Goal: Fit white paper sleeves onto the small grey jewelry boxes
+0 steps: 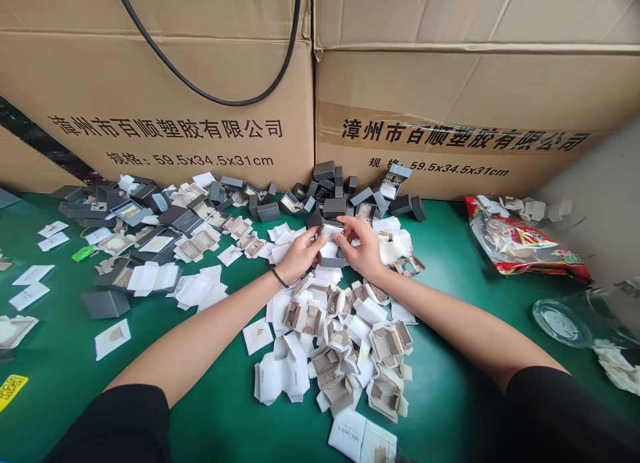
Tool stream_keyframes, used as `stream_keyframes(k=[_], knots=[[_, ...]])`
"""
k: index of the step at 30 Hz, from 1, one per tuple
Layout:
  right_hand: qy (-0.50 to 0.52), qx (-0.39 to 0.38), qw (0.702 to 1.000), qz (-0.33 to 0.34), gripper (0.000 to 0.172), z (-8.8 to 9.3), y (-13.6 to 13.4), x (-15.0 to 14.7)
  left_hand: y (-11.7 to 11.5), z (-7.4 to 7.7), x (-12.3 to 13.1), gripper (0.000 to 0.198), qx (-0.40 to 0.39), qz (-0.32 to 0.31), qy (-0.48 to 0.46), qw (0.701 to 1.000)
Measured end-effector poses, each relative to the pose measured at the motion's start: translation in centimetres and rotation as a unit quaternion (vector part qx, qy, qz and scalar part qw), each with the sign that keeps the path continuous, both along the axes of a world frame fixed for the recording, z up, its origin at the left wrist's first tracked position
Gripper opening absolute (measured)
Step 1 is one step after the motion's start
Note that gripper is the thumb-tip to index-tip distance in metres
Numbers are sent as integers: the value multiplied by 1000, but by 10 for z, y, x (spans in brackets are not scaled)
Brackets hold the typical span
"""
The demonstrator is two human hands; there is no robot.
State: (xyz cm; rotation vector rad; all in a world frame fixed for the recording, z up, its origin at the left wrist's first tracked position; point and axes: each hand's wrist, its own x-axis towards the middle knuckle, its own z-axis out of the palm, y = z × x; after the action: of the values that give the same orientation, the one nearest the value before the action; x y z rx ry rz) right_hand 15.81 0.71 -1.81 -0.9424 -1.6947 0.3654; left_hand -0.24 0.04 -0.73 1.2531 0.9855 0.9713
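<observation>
- The left hand (299,255) and the right hand (364,248) meet at the centre of the frame, over the green tabletop (450,250).
- Between them sits a small grey box (332,261) with white card showing at its top.
- The left grip is curled around the box's left side, fingertips pressed against it. A black band (279,277) circles that wrist.
- The right grip pinches the box's right side, thumb and fingers closed on it.
- Just below the hands lies a pile of folded white card inserts (345,343), spreading toward the bottom centre.
- Just above the hands, a heap of grey boxes (333,190) rests against two brown cartons (450,103) printed with black characters.
- A black cable (225,103) loops across the left carton.
- More boxes and cards are scattered over the left of the frame.
- A red snack bag (520,246) lies at the right, well apart from the hands.
</observation>
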Motion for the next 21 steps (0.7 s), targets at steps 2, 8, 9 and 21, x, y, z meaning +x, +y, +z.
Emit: stream_keyframes(k=[2,8,9,21], knots=[[9,-10,1000,3,26,0,1,0,-1,1,0,39,9,1,10,1000],[-15,-17,1000,4,20,2,-1,0,-4,3,1,37,37,-4,-9,999],[-16,-23,1000,3,20,2,-2,0,-4,3,1,36,47,-5,-9,999],[-69,53,996,22,19,4,-7,1,-6,-1,-2,32,146,-19,6,989]])
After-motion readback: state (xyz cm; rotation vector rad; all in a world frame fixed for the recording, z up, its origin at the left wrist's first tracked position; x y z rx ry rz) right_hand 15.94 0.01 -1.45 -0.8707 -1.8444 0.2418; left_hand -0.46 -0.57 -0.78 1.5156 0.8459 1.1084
